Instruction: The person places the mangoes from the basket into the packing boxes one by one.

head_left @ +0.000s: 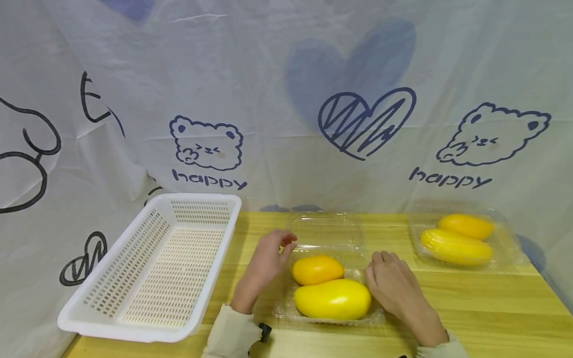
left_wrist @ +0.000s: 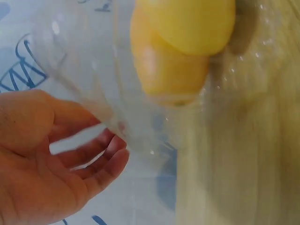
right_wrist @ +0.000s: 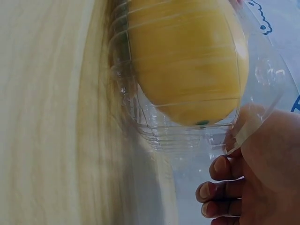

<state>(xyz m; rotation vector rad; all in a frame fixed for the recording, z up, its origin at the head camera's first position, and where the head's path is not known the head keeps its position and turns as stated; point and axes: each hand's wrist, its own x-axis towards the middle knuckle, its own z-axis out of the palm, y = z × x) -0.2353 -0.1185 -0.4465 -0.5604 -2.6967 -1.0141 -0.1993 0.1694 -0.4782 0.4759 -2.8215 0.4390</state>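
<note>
A clear plastic clamshell box (head_left: 281,309) lies with its lid (head_left: 329,233) folded back on the far side. Inside it are a large yellow mango (head_left: 333,299) and, behind that, a smaller orange mango (head_left: 318,270). My left hand (head_left: 267,261) is at the left of the lid, thumb and fingertips pinching its clear edge in the left wrist view. At the box's right side, my right hand (head_left: 396,283) pinches a plastic edge between thumb and forefinger; its other fingers (right_wrist: 222,190) are curled. Clear plastic partly covers the right thumb in the right wrist view.
On the left of the wooden table (head_left: 488,308) stands a white perforated basket (head_left: 216,261). A second clear box (head_left: 416,248) at the back right holds two yellow-orange mangoes. A printed cloth (head_left: 277,164) hangs behind the table.
</note>
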